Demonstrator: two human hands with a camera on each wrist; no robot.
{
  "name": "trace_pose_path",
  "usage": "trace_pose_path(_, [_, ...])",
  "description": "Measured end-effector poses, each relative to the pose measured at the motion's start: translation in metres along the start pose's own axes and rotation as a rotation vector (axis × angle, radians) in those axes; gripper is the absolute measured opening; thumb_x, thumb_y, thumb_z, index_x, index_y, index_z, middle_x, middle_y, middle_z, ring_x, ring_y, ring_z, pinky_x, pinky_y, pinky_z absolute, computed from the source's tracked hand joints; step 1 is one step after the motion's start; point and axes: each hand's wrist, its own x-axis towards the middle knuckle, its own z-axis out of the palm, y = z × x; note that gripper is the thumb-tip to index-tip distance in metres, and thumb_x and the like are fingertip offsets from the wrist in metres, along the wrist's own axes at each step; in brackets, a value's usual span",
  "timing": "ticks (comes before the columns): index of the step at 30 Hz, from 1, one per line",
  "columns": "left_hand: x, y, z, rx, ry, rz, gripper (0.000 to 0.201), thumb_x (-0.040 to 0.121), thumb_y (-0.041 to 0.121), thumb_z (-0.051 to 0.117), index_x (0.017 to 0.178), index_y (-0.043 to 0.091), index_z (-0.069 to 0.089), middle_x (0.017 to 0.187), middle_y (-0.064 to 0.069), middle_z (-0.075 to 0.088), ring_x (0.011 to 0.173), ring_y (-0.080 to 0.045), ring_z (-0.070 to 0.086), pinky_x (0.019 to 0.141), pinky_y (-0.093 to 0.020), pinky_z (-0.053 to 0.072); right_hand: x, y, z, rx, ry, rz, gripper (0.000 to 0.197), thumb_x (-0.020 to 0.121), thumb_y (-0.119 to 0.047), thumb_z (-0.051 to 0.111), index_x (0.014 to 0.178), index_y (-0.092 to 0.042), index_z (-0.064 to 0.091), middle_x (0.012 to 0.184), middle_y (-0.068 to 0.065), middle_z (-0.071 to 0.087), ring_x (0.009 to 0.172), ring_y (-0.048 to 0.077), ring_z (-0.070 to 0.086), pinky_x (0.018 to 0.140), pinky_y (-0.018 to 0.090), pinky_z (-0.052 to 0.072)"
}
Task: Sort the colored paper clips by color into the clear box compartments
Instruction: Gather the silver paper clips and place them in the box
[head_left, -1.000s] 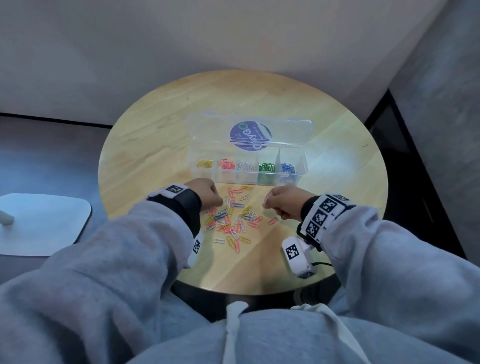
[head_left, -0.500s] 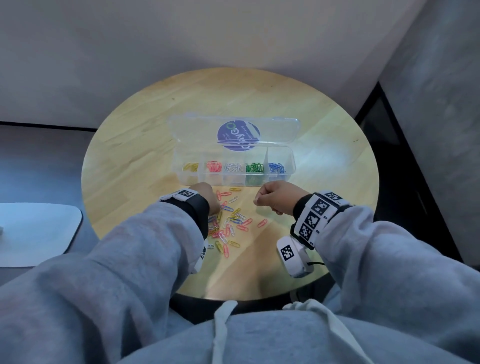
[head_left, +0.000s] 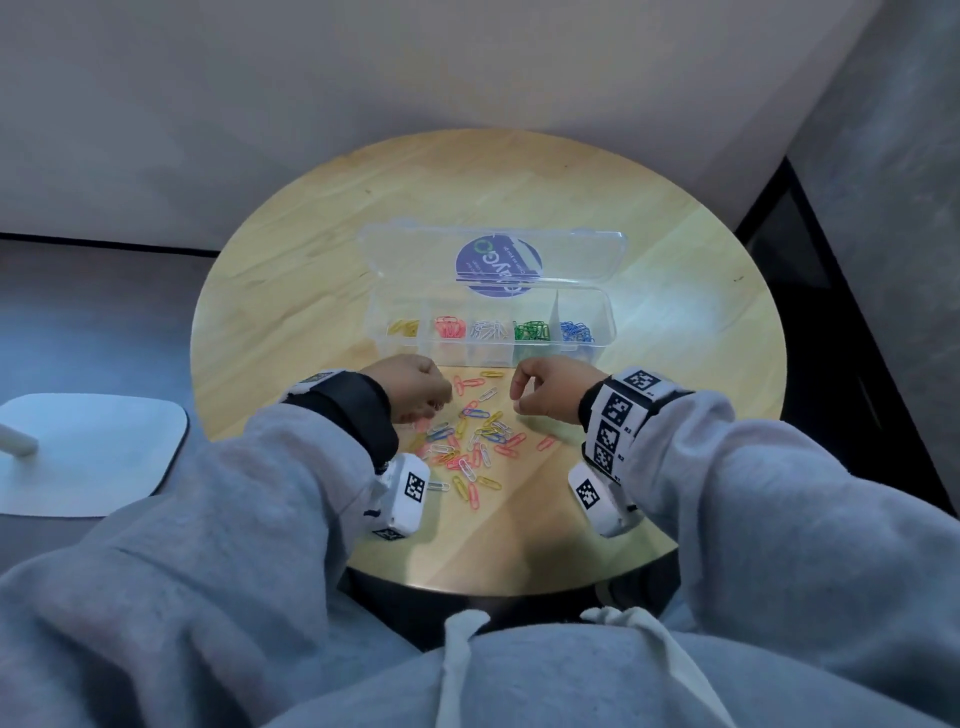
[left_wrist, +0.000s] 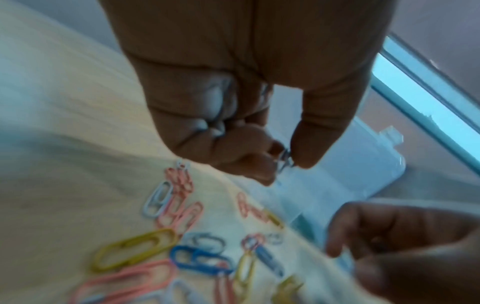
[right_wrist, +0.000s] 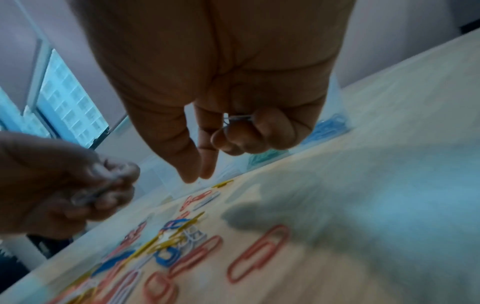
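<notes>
Both hands hover over the loose pile of paper clips (head_left: 470, 441) on the round tabletop (head_left: 291, 322), just in front of the clear box (head_left: 488, 353), whose lid lies folded back behind it so the compartments stand open to the hands. The left hand (head_left: 415, 387) has a narrow grip: in the left wrist view thumb and forefinger pinch a pale clip (left_wrist: 284, 162), and more pale clips (left_wrist: 218, 115) seem tucked under the curled fingers, likely so several of one colour can go over in a single trip. The right hand (head_left: 550, 387) does much the same; the right wrist view shows its curled fingers holding a pale clip (right_wrist: 237, 119) against the palm, while thumb and forefinger point down, almost touching and pinching nothing, probably ready to pick another. The box already holds sorted groups, from left to right yellow clips (head_left: 404, 327), pink clips (head_left: 450, 327), white clips (head_left: 488, 329), green clips (head_left: 531, 330) and blue clips (head_left: 576, 331), so the pale ones in hand look bound for the middle compartment. Many pink, yellow, blue and white clips are left unsorted, overlapping one another, which may make single picks fiddly.
</notes>
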Motion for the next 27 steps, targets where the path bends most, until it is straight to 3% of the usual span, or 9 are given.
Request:
trace_pose_path(3, [-0.01, 0.001, -0.009, -0.321, -0.07, -0.073, 0.021, 0.091, 0.005, 0.041, 0.071, 0.011, 0.044, 0.069, -0.006, 0.047, 0.048, -0.012, 0.046, 0.037, -0.013, 0.036, 0.007, -0.011, 0.004, -0.131, -0.014, -0.025, 0.018, 0.086, -0.018, 0.058, 0.102, -0.026, 0.06, 0.072, -0.01, 0.043, 0.073, 0.014, 0.05, 0.051, 0.018, 0.034])
trace_pose_path(5, [-0.014, -0.001, -0.016, -0.495, -0.121, -0.094, 0.021, 0.089, 0.006, 0.037, 0.069, 0.012, 0.043, 0.065, -0.005, 0.046, 0.041, -0.011, 0.045, 0.034, -0.012, 0.034, 0.012, -0.018, 0.008, -0.175, -0.015, -0.032, 0.023, 0.086, -0.014, 0.055, 0.104, -0.028, 0.059, 0.074, -0.009, 0.046, 0.076, 0.016, 0.052, 0.051, 0.019, 0.036])
trace_pose_path(7, [-0.017, -0.004, -0.022, -0.597, -0.166, -0.085, 0.023, 0.085, 0.007, 0.034, 0.066, 0.015, 0.042, 0.06, -0.004, 0.047, 0.04, -0.012, 0.043, 0.035, -0.011, 0.034, 0.017, -0.023, 0.013, -0.198, -0.02, -0.024, 0.029, 0.085, -0.011, 0.051, 0.106, -0.029, 0.06, 0.085, -0.006, 0.052, 0.08, 0.017, 0.054, 0.06, 0.023, 0.043])
trace_pose_path(11, [-0.022, -0.008, -0.03, -0.691, -0.21, -0.05, 0.024, 0.082, 0.005, 0.03, 0.064, 0.015, 0.042, 0.054, -0.004, 0.05, 0.037, -0.011, 0.044, 0.034, -0.011, 0.033, 0.023, -0.029, 0.02, -0.232, -0.033, 0.003, 0.033, 0.083, -0.003, 0.046, 0.104, -0.025, 0.06, 0.098, 0.0, 0.055, 0.083, 0.019, 0.053, 0.07, 0.027, 0.045])
trace_pose_path(18, [-0.021, -0.011, -0.029, -0.679, -0.192, -0.038, 0.024, 0.085, 0.005, 0.035, 0.066, 0.017, 0.042, 0.058, -0.004, 0.05, 0.037, -0.009, 0.043, 0.034, -0.012, 0.032, 0.021, -0.023, 0.023, -0.297, 0.033, 0.007, 0.013, 0.085, -0.009, 0.045, 0.079, -0.017, 0.053, 0.083, 0.001, 0.055, 0.078, 0.02, 0.051, 0.066, 0.026, 0.039])
trace_pose_path(23, [-0.017, -0.004, -0.022, -0.345, -0.04, -0.076, 0.021, 0.091, 0.014, 0.043, 0.07, 0.016, 0.041, 0.055, 0.001, 0.04, 0.042, -0.01, 0.031, 0.04, -0.016, 0.021, 0.016, -0.016, 0.022, -0.2, -0.017, 0.108, 0.022, 0.079, -0.01, 0.045, 0.059, -0.018, 0.042, 0.06, 0.0, 0.048, 0.06, 0.019, 0.049, 0.05, 0.023, 0.04])
trace_pose_path(25, [-0.014, -0.003, -0.02, -0.084, 0.008, -0.05, 0.021, 0.092, 0.018, 0.049, 0.072, 0.014, 0.042, 0.06, -0.001, 0.036, 0.048, -0.015, 0.027, 0.046, -0.021, 0.02, 0.011, -0.011, 0.018, -0.032, 0.02, 0.175, 0.018, 0.079, -0.013, 0.052, 0.062, -0.019, 0.048, 0.06, -0.001, 0.053, 0.058, 0.018, 0.051, 0.05, 0.022, 0.042])
trace_pose_path(27, [-0.011, -0.007, -0.019, 0.256, 0.082, -0.029, 0.019, 0.089, 0.024, 0.055, 0.076, 0.013, 0.046, 0.066, -0.003, 0.043, 0.057, -0.021, 0.038, 0.049, -0.023, 0.025, 0.009, -0.004, 0.012, 0.143, 0.018, 0.22, 0.014, 0.08, -0.014, 0.057, 0.067, -0.016, 0.054, 0.065, 0.001, 0.057, 0.058, 0.015, 0.051, 0.056, 0.022, 0.043])
